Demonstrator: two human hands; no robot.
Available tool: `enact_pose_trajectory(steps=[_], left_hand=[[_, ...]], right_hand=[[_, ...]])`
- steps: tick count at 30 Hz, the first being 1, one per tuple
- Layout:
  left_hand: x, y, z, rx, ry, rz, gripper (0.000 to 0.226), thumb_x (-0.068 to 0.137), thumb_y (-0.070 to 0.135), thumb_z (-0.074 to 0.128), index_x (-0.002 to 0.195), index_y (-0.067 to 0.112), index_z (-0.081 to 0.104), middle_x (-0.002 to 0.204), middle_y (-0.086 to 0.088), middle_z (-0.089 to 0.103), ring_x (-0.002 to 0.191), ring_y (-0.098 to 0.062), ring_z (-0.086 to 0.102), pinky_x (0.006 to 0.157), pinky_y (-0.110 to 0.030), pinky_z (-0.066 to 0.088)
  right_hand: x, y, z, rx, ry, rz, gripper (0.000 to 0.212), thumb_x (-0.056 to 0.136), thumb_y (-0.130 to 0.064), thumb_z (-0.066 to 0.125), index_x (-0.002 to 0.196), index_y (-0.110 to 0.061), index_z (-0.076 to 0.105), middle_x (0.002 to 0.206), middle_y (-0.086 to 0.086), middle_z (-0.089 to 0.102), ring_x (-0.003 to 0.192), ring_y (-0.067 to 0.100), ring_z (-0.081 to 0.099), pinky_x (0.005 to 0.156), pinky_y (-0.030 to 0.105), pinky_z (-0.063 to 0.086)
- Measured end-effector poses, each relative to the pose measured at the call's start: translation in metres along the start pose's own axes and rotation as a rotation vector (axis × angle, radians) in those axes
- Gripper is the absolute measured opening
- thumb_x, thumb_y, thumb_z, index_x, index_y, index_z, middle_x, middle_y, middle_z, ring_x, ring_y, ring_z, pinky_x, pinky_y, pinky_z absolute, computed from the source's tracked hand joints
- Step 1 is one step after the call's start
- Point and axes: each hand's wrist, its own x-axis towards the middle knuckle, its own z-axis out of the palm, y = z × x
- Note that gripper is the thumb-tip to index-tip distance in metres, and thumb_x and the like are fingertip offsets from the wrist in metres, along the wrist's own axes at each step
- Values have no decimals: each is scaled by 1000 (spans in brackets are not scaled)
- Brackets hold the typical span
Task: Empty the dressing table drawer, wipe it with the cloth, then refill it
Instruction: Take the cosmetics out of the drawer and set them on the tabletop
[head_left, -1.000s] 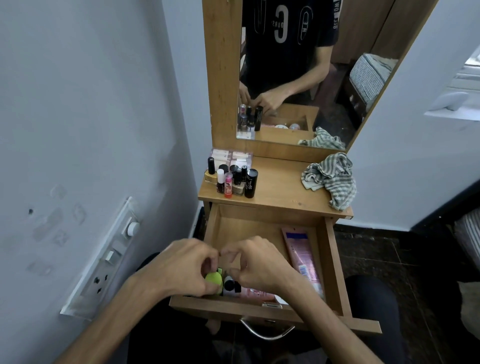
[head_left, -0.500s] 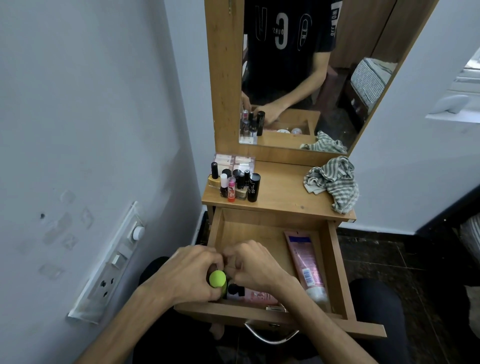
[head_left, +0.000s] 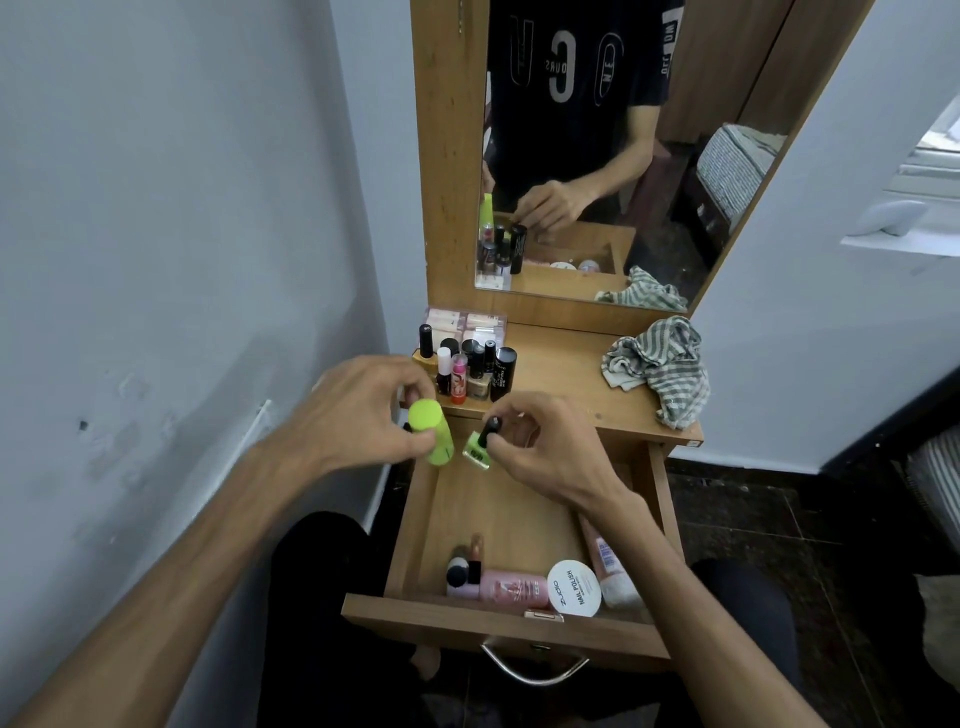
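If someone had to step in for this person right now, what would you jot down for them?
Left hand grips a lime-green bottle; right hand pinches a green nail polish bottle by its black cap. Both are held above the back of the open drawer.
Done: a cluster of cosmetics already stands on the tabletop.
Still in the drawer: a pink bottle, a white nail polish remover tub, a pink tube and a few small items.
Left: set these two down, empty the rest, wipe with the striped cloth, refill.
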Motion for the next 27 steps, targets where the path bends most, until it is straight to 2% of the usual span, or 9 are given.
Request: enact_pose_trajectory(steps=[3, 7, 13, 17, 21, 27], left_hand=[[16, -3, -12, 13, 43, -18, 28, 66, 39, 83, 89, 28, 71, 76, 16, 63, 64, 3, 53, 56, -18, 31], [31, -11, -18, 35, 47, -40, 27, 68, 35, 83, 90, 25, 72, 82, 14, 64, 68, 0, 53, 57, -22, 32], [46, -24, -22, 45, 72, -56, 34, 65, 46, 72, 94, 27, 72, 88, 10, 66, 72, -4, 54, 59, -24, 34], [53, -31, -16, 67, 74, -66, 32, 70, 41, 78, 98, 25, 72, 92, 7, 68, 74, -9, 55, 61, -24, 35], [56, -35, -9, 81, 64, -90, 43, 64, 50, 66, 100, 27, 72, 93, 9, 66, 79, -13, 58, 66, -29, 40], [58, -41, -4, 66, 103, -111, 46, 65, 52, 61, 103, 29, 72, 95, 13, 66, 83, -14, 59, 71, -32, 46]], right_hand=[[10, -4, -9, 5, 76, -3, 15, 78, -33, 71, 90, -24, 76, 82, -10, 72, 66, 9, 68, 61, 35, 61], [18, -7, -18, -41, 143, -29, 15, 76, -33, 72, 88, -25, 76, 81, -13, 72, 65, 9, 67, 59, 25, 57], [21, -4, -31, -80, 176, 0, 16, 76, -33, 72, 88, -24, 78, 82, -16, 73, 62, 8, 67, 62, 34, 60], [25, -2, -39, -149, 165, 5, 14, 77, -32, 73, 88, -26, 79, 82, -17, 73, 64, 5, 66, 66, 33, 60], [28, 0, -49, -204, 132, 27, 16, 74, -34, 70, 85, -27, 79, 79, -17, 72, 64, 3, 66, 65, 31, 59], [33, 17, -58, -257, 94, 86, 12, 72, -35, 72, 81, -30, 77, 74, -18, 71, 63, -2, 64, 61, 23, 50]])
